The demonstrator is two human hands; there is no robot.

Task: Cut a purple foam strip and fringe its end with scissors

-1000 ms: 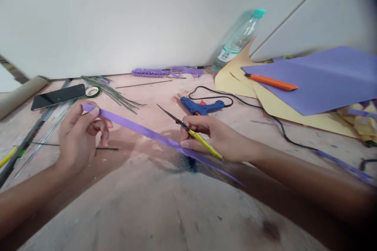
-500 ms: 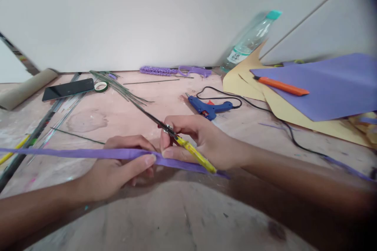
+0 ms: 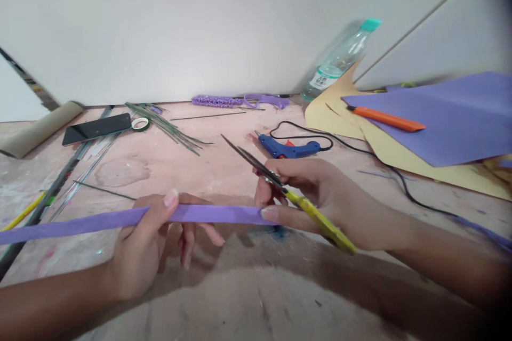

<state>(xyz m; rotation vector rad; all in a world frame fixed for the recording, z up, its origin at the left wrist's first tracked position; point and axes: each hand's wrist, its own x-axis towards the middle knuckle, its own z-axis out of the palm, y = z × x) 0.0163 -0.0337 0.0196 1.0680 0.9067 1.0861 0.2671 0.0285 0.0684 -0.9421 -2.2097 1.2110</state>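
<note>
2 hands hold a purple strip (image 3: 224, 214) nearly level above the table (image 3: 188, 173)
The left hand (image 3: 140, 248) reaches in from the lower left, thumb laid over the strip and index finger behind it in a light, nearly closed grip, its other fingers hanging loosely curled below; the right hand (image 3: 344, 205) comes from the right, bent at the knuckles, thumb closed on the strip's visible right end, its curled fingers also keeping the yellow-handled scissors (image 3: 318, 216), blades slightly parted and pointing up and left, near the blue glue gun (image 3: 290, 148)
</note>
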